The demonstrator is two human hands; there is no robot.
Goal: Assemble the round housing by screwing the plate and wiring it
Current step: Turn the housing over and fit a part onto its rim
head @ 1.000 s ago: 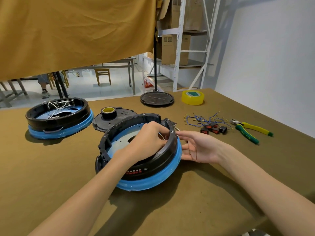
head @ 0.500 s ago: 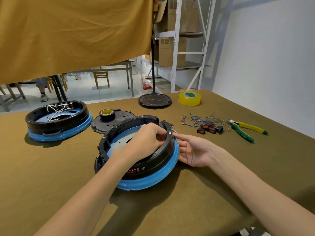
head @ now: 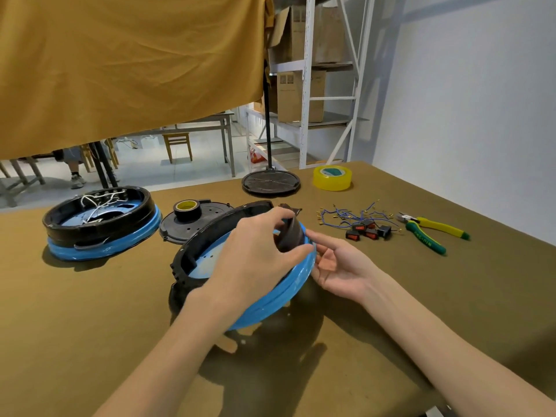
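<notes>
The round housing (head: pixel 270 302), black with a blue lower ring and a pale plate inside, is tilted up on its right side at the table's middle. My left hand (head: pixel 252 260) grips its right rim, thumb on the outside and fingers over the black wall. My right hand (head: pixel 340 266) lies palm up beside that rim, its straight fingers touching the blue ring. Loose blue wires (head: pixel 349 215) and black-and-red switches (head: pixel 367 231) lie to the right.
A second housing (head: pixel 99 224) with white wires inside sits at the left. A black cover plate (head: pixel 210 212) carries a tape roll (head: pixel 187 209). Green-yellow pliers (head: pixel 427 233), yellow tape (head: pixel 332 177) and a round stand base (head: pixel 270 183) lie further back and right.
The housing has tipped up on its right side. My left hand shifted from inside the rim to gripping over it, and my right hand turned palm up against the blue ring.
</notes>
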